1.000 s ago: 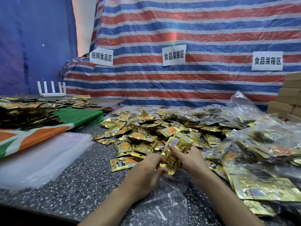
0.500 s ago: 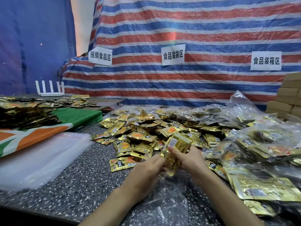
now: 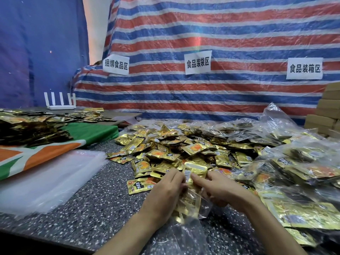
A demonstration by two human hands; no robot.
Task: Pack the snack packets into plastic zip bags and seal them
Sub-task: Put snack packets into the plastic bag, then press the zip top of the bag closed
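Now: left hand grips packet stack by its edge, steadying it between hands. Right hand lays index on stack, likely guiding it down into zip bag between wrists. Other fingers curled, hold unclear. Loose packets just beyond fingertips, handy.

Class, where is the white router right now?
In the head view, the white router stands at the far left rear, behind the gold snack packets heaped on the green-and-orange cloth.

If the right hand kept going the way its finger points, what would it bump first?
The right hand would most likely meet the stack of shiny gold foil snack packets, which its forefinger seems to touch; the left hand lies just beyond.
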